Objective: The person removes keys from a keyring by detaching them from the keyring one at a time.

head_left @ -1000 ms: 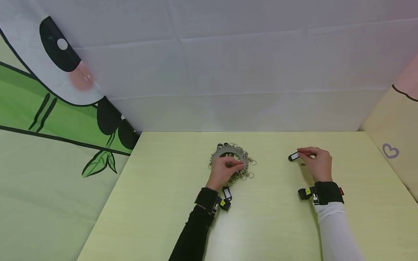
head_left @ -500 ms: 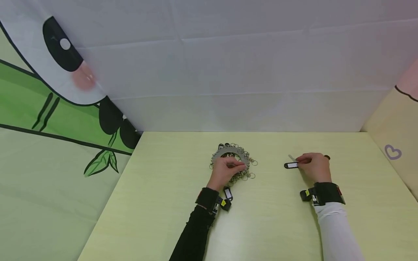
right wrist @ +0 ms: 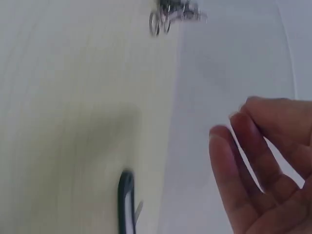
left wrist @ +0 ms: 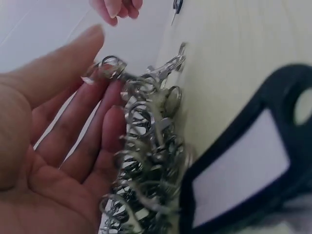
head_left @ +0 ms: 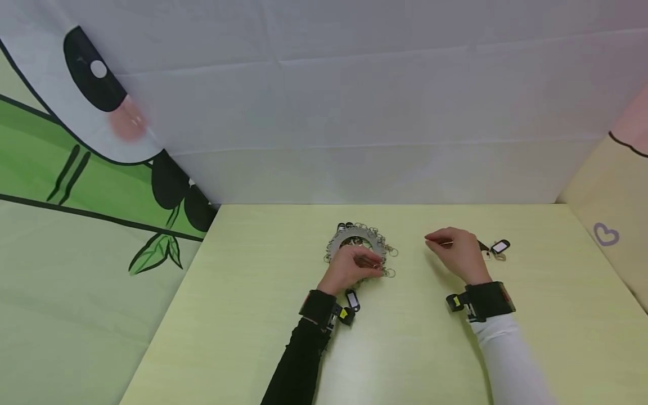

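Note:
My left hand [head_left: 349, 269] is at the front of a grey ring-shaped holder [head_left: 361, 232] hung with many small metal key rings [left wrist: 146, 131]. Its thumb stands apart from the fingers, and a loose key ring [left wrist: 113, 66] lies between them at the fingertips. My right hand [head_left: 458, 253] hovers right of the holder, fingers loosely bent, with nothing between them in its wrist view. Behind it a black key tag [head_left: 483, 246] is partly hidden, close to another black tag with a white label [head_left: 500, 246].
A further black key tag [head_left: 352, 301] with a white label lies in front of the holder, beside the left wrist. More dark tags [head_left: 344, 226] show at the holder's back edge. A pale cloth wall [head_left: 354, 174] borders the table [head_left: 243, 315] at the back.
My right hand has let go of the black key tag on the table and moved left towards the holder. My left thumb has parted from the fingers, which have dipped lower over the rings.

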Action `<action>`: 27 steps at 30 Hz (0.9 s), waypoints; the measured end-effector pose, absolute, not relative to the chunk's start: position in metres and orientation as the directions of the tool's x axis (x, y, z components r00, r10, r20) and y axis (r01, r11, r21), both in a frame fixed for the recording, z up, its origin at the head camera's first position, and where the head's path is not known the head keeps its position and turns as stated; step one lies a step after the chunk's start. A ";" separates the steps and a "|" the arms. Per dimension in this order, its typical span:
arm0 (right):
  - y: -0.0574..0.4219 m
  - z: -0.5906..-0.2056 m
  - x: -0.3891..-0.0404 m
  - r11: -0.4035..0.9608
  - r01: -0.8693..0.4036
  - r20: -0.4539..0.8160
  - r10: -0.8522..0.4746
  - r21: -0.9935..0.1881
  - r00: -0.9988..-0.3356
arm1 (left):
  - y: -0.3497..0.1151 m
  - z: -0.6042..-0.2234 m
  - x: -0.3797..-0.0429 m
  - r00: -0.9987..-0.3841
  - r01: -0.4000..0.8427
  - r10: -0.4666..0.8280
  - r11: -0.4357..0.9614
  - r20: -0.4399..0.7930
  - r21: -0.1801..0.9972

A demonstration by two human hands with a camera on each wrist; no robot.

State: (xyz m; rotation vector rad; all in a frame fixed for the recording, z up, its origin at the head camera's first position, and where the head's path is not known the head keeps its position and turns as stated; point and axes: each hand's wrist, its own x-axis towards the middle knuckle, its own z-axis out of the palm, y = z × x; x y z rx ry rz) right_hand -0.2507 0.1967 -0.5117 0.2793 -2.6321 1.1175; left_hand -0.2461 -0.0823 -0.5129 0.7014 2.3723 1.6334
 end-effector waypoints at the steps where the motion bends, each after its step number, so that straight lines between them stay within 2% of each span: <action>1: 0.190 -0.511 -0.249 0.681 -0.298 0.318 -0.100 -0.669 -0.943 | -0.084 -0.512 -0.247 -0.859 0.286 0.500 0.288 0.111 0.914; 4: 0.166 -0.508 -0.245 0.676 -0.367 0.315 -0.206 -0.639 -0.927 | -0.095 -0.503 -0.246 -0.840 0.299 0.533 0.307 0.097 0.904; 9: 0.119 -0.504 -0.232 0.635 -0.490 0.272 -0.415 -0.597 -0.868 | -0.118 -0.506 -0.256 -0.870 0.306 0.492 0.482 0.036 0.821; 11: 0.103 -0.506 -0.226 0.628 -0.531 0.234 -0.496 -0.569 -0.836 | -0.123 -0.506 -0.259 -0.861 0.339 0.509 0.562 0.008 0.755; 14: 0.084 -0.511 -0.216 0.650 -0.570 0.178 -0.568 -0.503 -0.804 | -0.124 -0.509 -0.262 -0.842 0.443 0.539 0.685 0.006 0.578; 18: 0.071 -0.517 -0.207 0.703 -0.549 0.158 -0.543 -0.452 -0.825 | -0.117 -0.513 -0.262 -0.841 0.518 0.536 0.765 0.068 0.383; 23: 0.065 -0.523 -0.204 0.774 -0.441 0.169 -0.411 -0.454 -0.896 | -0.108 -0.515 -0.261 -0.843 0.510 0.534 0.749 0.069 0.423; 27: 0.063 -0.528 -0.206 0.821 -0.378 0.158 -0.344 -0.428 -0.926 | -0.103 -0.515 -0.261 -0.849 0.503 0.523 0.748 0.082 0.434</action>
